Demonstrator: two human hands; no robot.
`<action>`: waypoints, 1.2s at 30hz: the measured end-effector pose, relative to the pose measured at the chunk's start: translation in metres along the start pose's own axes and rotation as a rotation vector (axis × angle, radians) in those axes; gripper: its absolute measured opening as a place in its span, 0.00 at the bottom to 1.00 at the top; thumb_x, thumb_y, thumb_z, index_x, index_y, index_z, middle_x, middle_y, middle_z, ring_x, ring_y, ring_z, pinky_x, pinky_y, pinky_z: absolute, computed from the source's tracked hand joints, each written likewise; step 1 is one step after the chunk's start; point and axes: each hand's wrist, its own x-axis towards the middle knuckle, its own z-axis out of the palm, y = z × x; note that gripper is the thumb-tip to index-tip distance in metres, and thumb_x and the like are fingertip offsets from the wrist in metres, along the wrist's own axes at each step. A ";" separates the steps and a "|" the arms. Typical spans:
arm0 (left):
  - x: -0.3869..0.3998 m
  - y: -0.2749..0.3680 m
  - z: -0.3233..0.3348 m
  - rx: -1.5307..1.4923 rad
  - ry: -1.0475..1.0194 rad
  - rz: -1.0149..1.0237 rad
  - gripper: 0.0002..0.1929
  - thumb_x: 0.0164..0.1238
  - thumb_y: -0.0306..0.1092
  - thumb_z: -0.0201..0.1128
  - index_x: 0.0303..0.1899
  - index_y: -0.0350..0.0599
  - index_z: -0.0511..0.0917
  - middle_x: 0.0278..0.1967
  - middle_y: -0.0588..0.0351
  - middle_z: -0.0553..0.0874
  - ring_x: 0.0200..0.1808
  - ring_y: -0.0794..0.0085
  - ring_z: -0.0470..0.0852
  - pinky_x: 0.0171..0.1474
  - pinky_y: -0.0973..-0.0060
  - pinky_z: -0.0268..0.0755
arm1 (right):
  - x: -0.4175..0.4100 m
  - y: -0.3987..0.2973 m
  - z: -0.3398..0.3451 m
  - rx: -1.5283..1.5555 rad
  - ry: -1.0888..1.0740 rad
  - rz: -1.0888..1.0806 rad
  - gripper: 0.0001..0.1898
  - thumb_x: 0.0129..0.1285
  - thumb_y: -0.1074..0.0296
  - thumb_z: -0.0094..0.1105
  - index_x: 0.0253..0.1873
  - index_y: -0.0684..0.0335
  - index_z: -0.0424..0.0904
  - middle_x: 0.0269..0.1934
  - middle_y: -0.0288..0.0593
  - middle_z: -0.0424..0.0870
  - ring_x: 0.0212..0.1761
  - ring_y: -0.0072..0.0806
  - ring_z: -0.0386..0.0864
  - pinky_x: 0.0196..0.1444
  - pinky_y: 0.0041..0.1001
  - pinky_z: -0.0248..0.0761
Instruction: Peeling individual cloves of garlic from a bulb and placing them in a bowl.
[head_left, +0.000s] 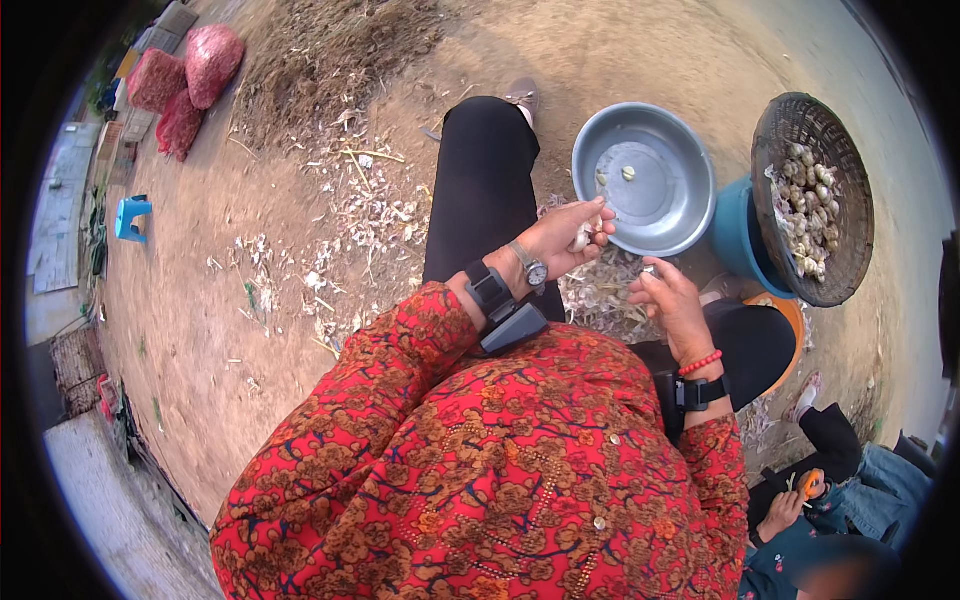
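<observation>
My left hand (568, 234), with a watch at its wrist, is curled around white garlic (582, 238) near the basin's rim. How much garlic it holds is partly hidden by the fingers. Just to the right and nearer my body, my right hand (673, 300) has its fingers bent, with a small shiny metal piece (649, 271) gripped at the fingertips. Beyond both hands a grey metal basin (675, 229) rests on the ground. Two pale garlic cloves, one clove (628, 173) larger in view, lie inside it. Papery garlic skins (600, 296) cover the ground between my legs.
A woven basket (772, 135) of garlic bulbs (810, 199) tilts over a blue bucket (731, 232). An orange tub (791, 360) stands beside my right knee. Another person (817, 517) works at lower right. Red mesh sacks (214, 64) and a blue stool (133, 219) stand left.
</observation>
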 end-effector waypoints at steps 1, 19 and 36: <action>-0.002 -0.002 0.002 0.046 0.040 -0.018 0.13 0.71 0.40 0.49 0.42 0.39 0.72 0.31 0.58 0.78 0.28 0.80 0.75 0.25 0.85 0.67 | -0.001 -0.001 0.000 0.001 0.007 -0.001 0.23 0.62 0.64 0.53 0.60 0.70 0.65 0.36 0.42 0.80 0.33 0.20 0.79 0.27 0.14 0.62; -0.011 -0.028 0.012 0.152 -0.204 -0.103 0.05 0.63 0.31 0.59 0.38 0.45 0.73 0.32 0.59 0.79 0.29 0.82 0.79 0.24 0.88 0.69 | -0.032 -0.002 0.005 -0.014 -0.035 -0.213 0.14 0.61 0.74 0.54 0.52 0.65 0.71 0.36 0.34 0.77 0.31 0.15 0.75 0.28 0.14 0.65; -0.012 -0.035 0.013 0.230 -0.224 -0.060 0.10 0.62 0.33 0.62 0.41 0.41 0.71 0.31 0.58 0.79 0.27 0.82 0.78 0.25 0.88 0.68 | -0.034 -0.006 0.008 -0.089 -0.053 -0.192 0.12 0.62 0.71 0.53 0.49 0.69 0.74 0.28 0.37 0.78 0.25 0.17 0.74 0.28 0.16 0.66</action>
